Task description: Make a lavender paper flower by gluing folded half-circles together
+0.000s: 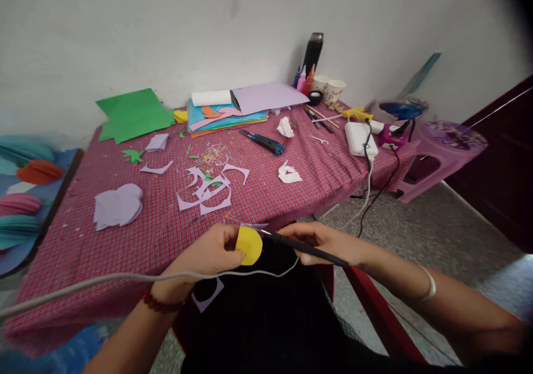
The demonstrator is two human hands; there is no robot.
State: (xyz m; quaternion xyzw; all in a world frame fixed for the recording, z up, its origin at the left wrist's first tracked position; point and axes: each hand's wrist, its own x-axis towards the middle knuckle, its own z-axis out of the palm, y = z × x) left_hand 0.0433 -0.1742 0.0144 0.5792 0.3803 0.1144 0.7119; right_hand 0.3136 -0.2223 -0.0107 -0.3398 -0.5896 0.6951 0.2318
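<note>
Left hand [208, 254] pinches a yellow disc [250, 246]; right hand [322, 242] grips a black stick [283, 240] whose tip could crease it.

A rounded yellow paper piece [250, 246] is pinched in the left hand [208, 254], just past the table's near edge. A thin black tool [287, 241] is gripped in the right hand [325, 240], tip right at the yellow piece's edge. The table [316, 174] is covered in red checked cloth, with lilac scraps [212, 188] scattered mid-table. Green sheets [133, 115] are piled back left and a glue gun [357, 114] is parked back right.
</note>
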